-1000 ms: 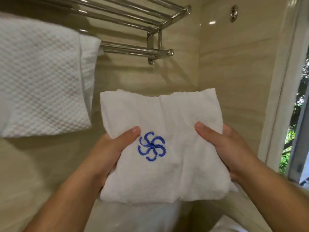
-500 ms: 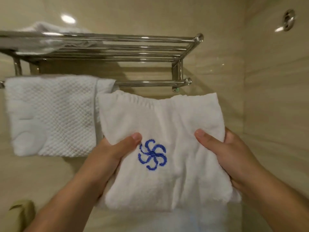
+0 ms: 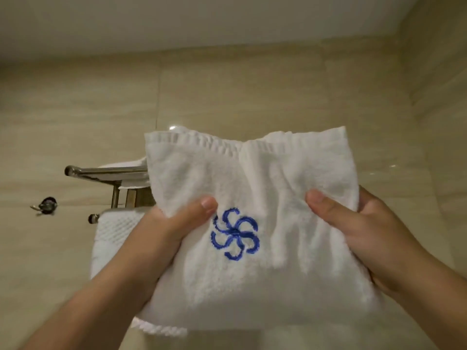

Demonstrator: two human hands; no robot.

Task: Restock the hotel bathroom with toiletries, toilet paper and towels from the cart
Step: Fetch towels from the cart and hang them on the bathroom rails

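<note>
A folded white towel (image 3: pixel 255 183) with a blue pinwheel emblem is held up in front of the wall, raised to the height of the rack. My left hand (image 3: pixel 174 228) grips its left side, thumb on the front beside the emblem. My right hand (image 3: pixel 366 231) grips its right side, thumb across the front. Behind the towel's left edge is the chrome towel rack (image 3: pixel 106 171), its right part hidden. A white waffle-weave towel (image 3: pixel 111 231) hangs from the rack's lower bar, partly behind my left arm.
Beige tiled walls (image 3: pixel 252 97) meet in a corner at the right, with the ceiling above. A small chrome wall hook (image 3: pixel 45 205) sits left of the rack. A white towel lies on the rack's top shelf, mostly hidden.
Both hands have lifted the emblem towel higher, up in front of the rack. The view has tilted up and to the right, so the ceiling shows and the rack sits at the left.
</note>
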